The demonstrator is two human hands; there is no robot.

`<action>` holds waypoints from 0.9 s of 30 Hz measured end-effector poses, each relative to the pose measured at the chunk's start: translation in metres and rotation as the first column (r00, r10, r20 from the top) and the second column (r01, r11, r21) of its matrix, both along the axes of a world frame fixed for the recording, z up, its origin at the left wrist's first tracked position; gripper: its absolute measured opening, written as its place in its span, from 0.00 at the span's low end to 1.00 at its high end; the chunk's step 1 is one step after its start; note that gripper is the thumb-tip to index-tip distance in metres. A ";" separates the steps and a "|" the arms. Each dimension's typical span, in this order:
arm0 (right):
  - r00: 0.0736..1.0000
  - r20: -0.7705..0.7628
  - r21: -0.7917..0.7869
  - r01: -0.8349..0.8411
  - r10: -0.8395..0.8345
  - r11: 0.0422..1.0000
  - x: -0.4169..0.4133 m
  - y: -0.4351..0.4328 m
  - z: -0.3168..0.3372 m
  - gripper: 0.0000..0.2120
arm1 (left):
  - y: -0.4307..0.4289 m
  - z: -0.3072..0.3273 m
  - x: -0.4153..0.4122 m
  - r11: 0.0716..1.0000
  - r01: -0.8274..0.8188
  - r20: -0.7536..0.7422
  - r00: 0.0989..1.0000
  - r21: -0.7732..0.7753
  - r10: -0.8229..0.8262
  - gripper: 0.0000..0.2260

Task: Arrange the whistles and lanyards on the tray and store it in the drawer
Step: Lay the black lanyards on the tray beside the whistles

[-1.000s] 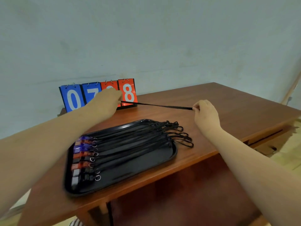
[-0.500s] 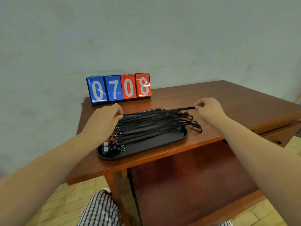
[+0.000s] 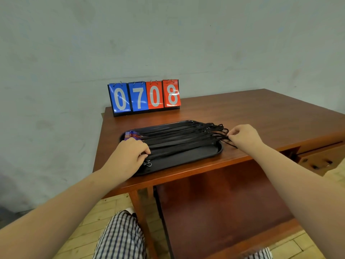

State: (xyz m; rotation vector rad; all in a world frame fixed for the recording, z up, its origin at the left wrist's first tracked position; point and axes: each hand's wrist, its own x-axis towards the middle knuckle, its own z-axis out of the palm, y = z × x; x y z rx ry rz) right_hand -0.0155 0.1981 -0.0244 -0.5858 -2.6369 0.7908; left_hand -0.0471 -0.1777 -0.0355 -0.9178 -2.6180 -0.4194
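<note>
A black tray point(image 3: 203, 155) lies on the wooden table point(image 3: 261, 116). Several black lanyards point(image 3: 183, 137) stretch across it side by side, their loops hanging over the right rim. Coloured whistles point(image 3: 131, 135) line its left end, some hidden under my left hand point(image 3: 128, 156). That hand is lowered over the whistle end of one lanyard, fingers curled at it. My right hand point(image 3: 242, 136) pinches the far end of the same lanyard just past the tray's right rim.
A flip scoreboard point(image 3: 144, 97) reading 0708 stands at the table's back edge against the wall. A drawer front with dark handles point(image 3: 317, 161) shows under the table's right side. My checked trouser legs and a wooden floor are below.
Both hands have brought the stretched lanyard down from above the table onto the tray among the others. The camera has pulled back and tilted down.
</note>
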 end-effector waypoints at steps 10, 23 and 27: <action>0.999 0.008 0.007 0.034 -0.034 0.999 -0.005 0.003 -0.016 0.08 | -0.011 -0.017 0.002 0.999 0.050 -0.095 0.994 -0.011 -0.051 0.07; 0.999 0.027 -0.020 0.034 -0.034 0.999 -0.010 -0.002 -0.021 0.07 | -0.017 -0.019 -0.001 0.998 0.039 -0.110 0.993 -0.040 -0.043 0.07; 0.999 0.036 -0.010 0.031 -0.030 0.999 -0.010 -0.005 -0.018 0.06 | -0.016 -0.019 -0.002 0.999 0.038 -0.114 0.993 -0.034 -0.041 0.07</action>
